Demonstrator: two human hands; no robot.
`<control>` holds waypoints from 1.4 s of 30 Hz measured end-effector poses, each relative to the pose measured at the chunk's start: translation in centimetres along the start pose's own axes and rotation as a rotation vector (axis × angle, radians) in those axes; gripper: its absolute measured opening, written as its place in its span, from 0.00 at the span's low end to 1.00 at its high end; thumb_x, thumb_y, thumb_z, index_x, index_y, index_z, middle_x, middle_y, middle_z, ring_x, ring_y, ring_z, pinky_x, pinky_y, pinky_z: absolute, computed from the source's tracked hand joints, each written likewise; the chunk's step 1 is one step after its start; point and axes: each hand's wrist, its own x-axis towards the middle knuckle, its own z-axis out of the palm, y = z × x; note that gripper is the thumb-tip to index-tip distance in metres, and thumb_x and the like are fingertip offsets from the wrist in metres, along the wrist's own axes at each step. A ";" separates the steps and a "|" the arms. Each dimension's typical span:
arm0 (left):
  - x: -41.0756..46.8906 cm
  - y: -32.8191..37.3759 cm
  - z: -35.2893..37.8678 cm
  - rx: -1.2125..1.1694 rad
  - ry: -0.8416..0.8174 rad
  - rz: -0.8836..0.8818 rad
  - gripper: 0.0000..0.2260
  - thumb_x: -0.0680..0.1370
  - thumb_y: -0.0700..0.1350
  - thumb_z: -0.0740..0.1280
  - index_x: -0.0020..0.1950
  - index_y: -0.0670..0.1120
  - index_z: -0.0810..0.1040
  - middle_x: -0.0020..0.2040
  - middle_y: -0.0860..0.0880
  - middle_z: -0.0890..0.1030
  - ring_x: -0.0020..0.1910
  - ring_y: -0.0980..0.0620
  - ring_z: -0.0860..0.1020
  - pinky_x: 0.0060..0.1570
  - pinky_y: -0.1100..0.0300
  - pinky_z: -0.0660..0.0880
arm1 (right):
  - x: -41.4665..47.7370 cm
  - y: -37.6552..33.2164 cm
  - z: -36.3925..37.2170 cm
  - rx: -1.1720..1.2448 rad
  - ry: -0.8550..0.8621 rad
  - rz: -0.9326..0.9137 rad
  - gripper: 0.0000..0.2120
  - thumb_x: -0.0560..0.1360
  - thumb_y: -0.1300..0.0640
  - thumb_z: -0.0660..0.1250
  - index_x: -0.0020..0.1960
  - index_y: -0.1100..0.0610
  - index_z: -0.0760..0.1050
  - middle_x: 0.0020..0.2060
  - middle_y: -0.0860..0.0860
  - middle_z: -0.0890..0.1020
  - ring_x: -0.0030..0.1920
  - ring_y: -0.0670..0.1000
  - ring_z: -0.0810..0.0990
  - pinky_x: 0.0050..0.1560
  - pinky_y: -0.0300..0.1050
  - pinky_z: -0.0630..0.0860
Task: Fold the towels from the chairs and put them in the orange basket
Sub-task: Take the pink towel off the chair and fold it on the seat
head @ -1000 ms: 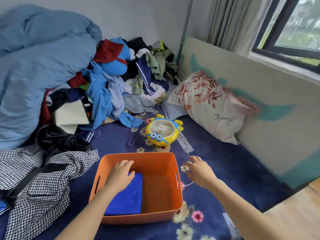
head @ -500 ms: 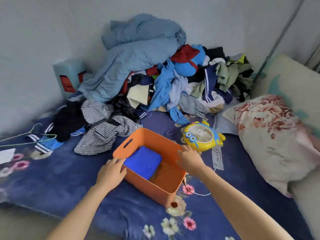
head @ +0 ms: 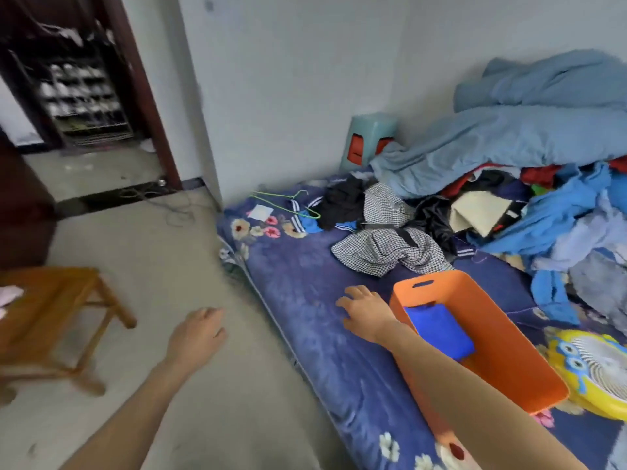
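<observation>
Filling the right half of the view: a bed under a dark blue floral blanket (head: 305, 300), its near edge running diagonally along the pale floor. Far end of the bed, against the wall: a bulky light blue duvet (head: 529, 137) heaped over a jumble of mixed clothes (head: 559, 225) in blue, red, black and cream.

A rectangular orange plastic basket (head: 451, 286) sits on the blanket near the bed's edge, slot handle in its far wall. Inside, against the left wall: one folded bright blue towel (head: 437, 330), lying flat.

A low wooden stool (head: 57, 293) stands on the floor at far left, well apart from the bed. A pale pink cloth (head: 8, 295) lies on its seat, cut off by the frame edge.

A yellow cartoon-faced fan (head: 593, 371) lies on the blanket just right of the basket. A black-and-white houndstooth garment (head: 390, 249) is spread just beyond the basket.

Right hand (head: 366, 312): over the blanket, just left of the basket, fingers spread and relaxed, gripping nothing; forearm crosses the basket's near corner. Left hand (head: 196, 337): over the floor between stool and bed, fingers loosely curled, empty.

A thin green wire hanger (head: 288, 205) lies at the bed's far left corner.
</observation>
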 end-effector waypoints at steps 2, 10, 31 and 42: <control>-1.8 -4.4 -1.7 0.022 -0.009 -0.092 0.19 0.80 0.48 0.58 0.70 0.46 0.67 0.68 0.45 0.71 0.66 0.45 0.69 0.60 0.55 0.68 | 2.2 -4.7 -0.5 -0.019 0.013 -0.085 0.21 0.78 0.56 0.58 0.70 0.55 0.65 0.71 0.55 0.63 0.71 0.55 0.60 0.64 0.48 0.64; -7.8 -21.4 -7.4 -0.063 0.055 -0.399 0.14 0.79 0.47 0.57 0.62 0.45 0.73 0.62 0.45 0.75 0.59 0.45 0.73 0.57 0.55 0.72 | 8.5 -22.5 -2.0 -0.073 0.028 -0.347 0.22 0.78 0.54 0.58 0.72 0.54 0.64 0.73 0.54 0.61 0.73 0.53 0.58 0.66 0.49 0.62; -15.3 -36.4 -8.7 -0.122 0.291 -0.917 0.19 0.80 0.49 0.56 0.71 0.49 0.65 0.68 0.50 0.70 0.65 0.50 0.69 0.59 0.58 0.70 | 24.5 -46.7 -3.1 -0.226 0.025 -0.947 0.18 0.79 0.55 0.55 0.67 0.56 0.68 0.68 0.54 0.67 0.69 0.54 0.63 0.64 0.47 0.65; 3.2 -37.7 -11.7 -0.127 0.342 -0.972 0.17 0.80 0.49 0.56 0.68 0.47 0.69 0.65 0.48 0.73 0.63 0.49 0.71 0.55 0.56 0.71 | 43.2 -46.0 -6.6 -0.194 -0.015 -1.052 0.18 0.78 0.55 0.55 0.67 0.55 0.68 0.67 0.53 0.67 0.69 0.53 0.63 0.64 0.46 0.64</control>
